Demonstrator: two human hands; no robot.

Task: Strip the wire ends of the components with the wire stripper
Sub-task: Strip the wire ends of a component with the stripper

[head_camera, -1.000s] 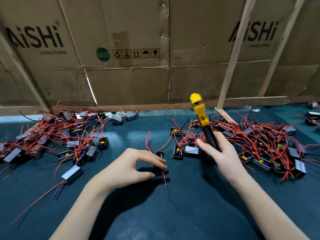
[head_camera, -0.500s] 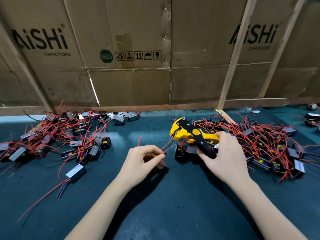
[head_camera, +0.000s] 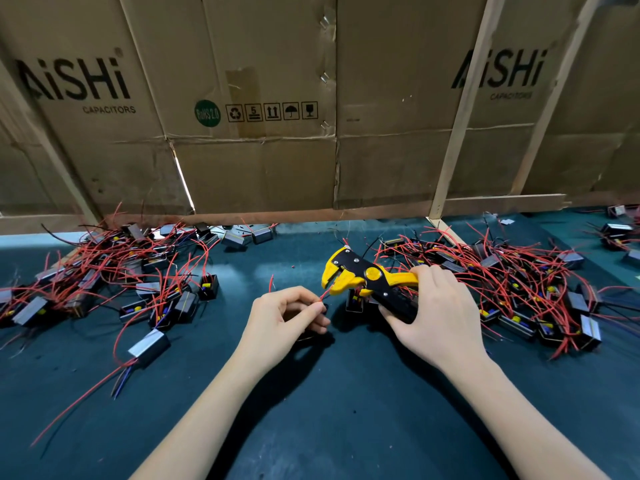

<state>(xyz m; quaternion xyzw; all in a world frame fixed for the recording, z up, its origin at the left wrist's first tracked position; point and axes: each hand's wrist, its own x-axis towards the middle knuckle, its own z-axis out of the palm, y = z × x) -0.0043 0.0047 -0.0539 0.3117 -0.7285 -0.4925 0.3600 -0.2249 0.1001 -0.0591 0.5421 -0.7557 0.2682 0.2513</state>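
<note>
My right hand [head_camera: 436, 317] grips the handles of a yellow and black wire stripper [head_camera: 363, 277], whose jaws point left over the dark green table [head_camera: 346, 410]. My left hand [head_camera: 284, 320] pinches a thin red wire [head_camera: 325, 294] between thumb and forefinger, with the wire's end at the stripper's jaws. A second red wire end [head_camera: 271, 282] sticks up behind the left fingers. The component that these wires belong to is mostly hidden under my left hand.
A heap of small black components with red wires [head_camera: 104, 275] lies at the left, a larger heap [head_camera: 519, 282] at the right behind the stripper. A cardboard wall [head_camera: 263, 133] with wooden slats closes the far table edge. A few more components [head_camera: 620, 233] sit far right.
My right hand swung the stripper from upright down to level, jaws pointing left. My left hand picked a component off the table and brought its red wire end up to the jaws.
</note>
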